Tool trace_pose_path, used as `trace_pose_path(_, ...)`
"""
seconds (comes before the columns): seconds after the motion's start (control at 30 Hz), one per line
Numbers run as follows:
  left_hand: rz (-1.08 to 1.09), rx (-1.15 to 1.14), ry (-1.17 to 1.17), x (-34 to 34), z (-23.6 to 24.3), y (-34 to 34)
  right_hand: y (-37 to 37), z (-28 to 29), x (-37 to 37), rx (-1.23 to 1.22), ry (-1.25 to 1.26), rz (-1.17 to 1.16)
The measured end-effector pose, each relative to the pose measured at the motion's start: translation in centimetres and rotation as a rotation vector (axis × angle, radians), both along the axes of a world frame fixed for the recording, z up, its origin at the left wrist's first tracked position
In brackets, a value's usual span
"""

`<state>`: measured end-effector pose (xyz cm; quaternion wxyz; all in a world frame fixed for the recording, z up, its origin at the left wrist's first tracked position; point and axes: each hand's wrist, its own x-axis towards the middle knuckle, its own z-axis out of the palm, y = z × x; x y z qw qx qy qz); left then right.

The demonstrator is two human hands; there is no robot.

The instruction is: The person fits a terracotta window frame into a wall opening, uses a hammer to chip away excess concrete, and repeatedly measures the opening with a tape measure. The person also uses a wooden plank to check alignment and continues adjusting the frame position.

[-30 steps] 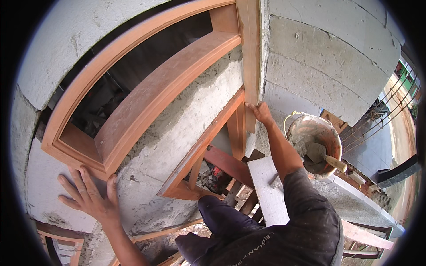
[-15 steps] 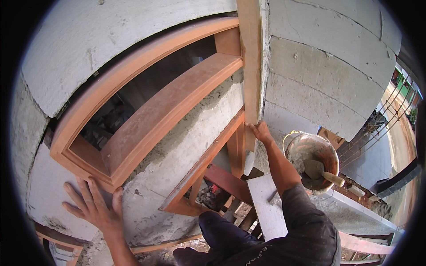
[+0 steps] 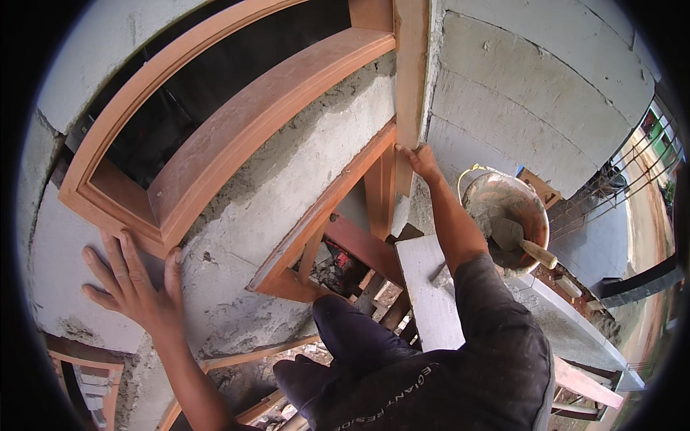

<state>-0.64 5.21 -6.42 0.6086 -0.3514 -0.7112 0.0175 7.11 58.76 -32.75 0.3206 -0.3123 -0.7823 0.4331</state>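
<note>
My left hand (image 3: 136,291) has its fingers spread against the pale block wall, the fingertips touching the lower corner of an orange-brown wooden window frame (image 3: 241,136). Near the lower end of a long upright wooden board (image 3: 412,79), my right hand (image 3: 422,162) grips the board's right edge, some fingers hidden behind it. That board stands along the corner of the walls and meets the right end of the frame. A second wooden frame (image 3: 323,205) is set lower in the wall, with rough mortar between the two.
At my right stands a mortar-stained bucket (image 3: 496,188) with a wood-handled trowel (image 3: 537,253) in it. A white board (image 3: 425,294) lies beside my leg. Grey block wall (image 3: 532,108) rises on the right, with thin rebar (image 3: 611,194) past its end. Rubble (image 3: 338,273) shows below.
My view has tilted down, so the frames, bucket and both hands appear higher in the picture. Both hands keep their places on the frame corner and the board.
</note>
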Motion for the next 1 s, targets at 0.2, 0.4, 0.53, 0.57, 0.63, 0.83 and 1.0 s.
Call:
trace_pose_path(0.2,-0.009,0.016,-0.002,-0.5,-0.3,0.0,1.1,-0.4,-0.1,-0.002,-0.041,0.005)
trace_pose_path(0.4,0.005,0.024,-0.007,-0.1,-0.1,-0.8,-2.1,2.7,0.2,-0.053,-0.063,0.049)
trace_pose_path(0.53,-0.023,0.027,0.005,-1.0,-0.6,-0.3,-0.6,1.6,0.7,-0.022,-0.083,0.005)
trace_pose_path(0.57,-0.020,0.025,0.004,-1.1,-0.5,-0.4,-0.6,1.3,0.6,-0.035,-0.035,0.017)
trace_pose_path(0.63,-0.020,0.027,0.003,-1.0,-0.4,-0.3,-0.6,1.1,0.6,-0.057,0.065,0.035)
trace_pose_path(0.83,-0.007,0.053,-0.015,-0.4,-0.1,-0.9,-1.5,1.8,-0.2,-0.047,-0.085,0.020)
trace_pose_path(1.0,-0.028,0.070,-0.031,-0.5,-0.5,-0.4,-7.0,3.9,1.6,0.036,-0.029,0.038)
